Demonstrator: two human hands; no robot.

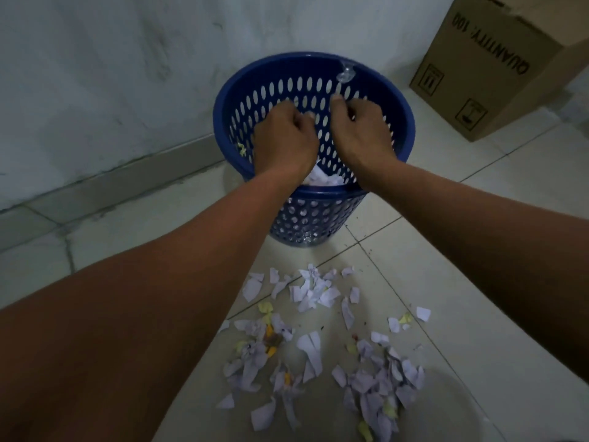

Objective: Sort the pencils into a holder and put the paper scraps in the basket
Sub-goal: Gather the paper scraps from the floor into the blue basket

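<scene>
Both my hands are over the mouth of the blue basket (318, 215), backs up and palms down, side by side but not touching. My left hand (283, 138) is balled up with the fingers curled under. My right hand (361, 135) is curled too, thumb pointing toward the far rim. The palms face away from me, so I cannot tell whether either hand has paper in it.

Just under my left wrist some white scraps (322, 178) lie inside the basket against its near wall. A small yellow bit (242, 149) sits by the inner wall on the left. A small clear plastic piece (345, 73) is at the far rim; I cannot make out what it is.

The basket stands upright on the tiled floor (478, 250), close to the wall (111, 74). Most of the torn paper (310, 344) is on the floor on my side of the basket, between my forearms. It is mostly white, with a few yellow and orange bits mixed in. It is spread in loose clumps and none of it touches the basket.

A carton (497, 74) sits on the floor to the right of the basket, well apart from it.
</scene>
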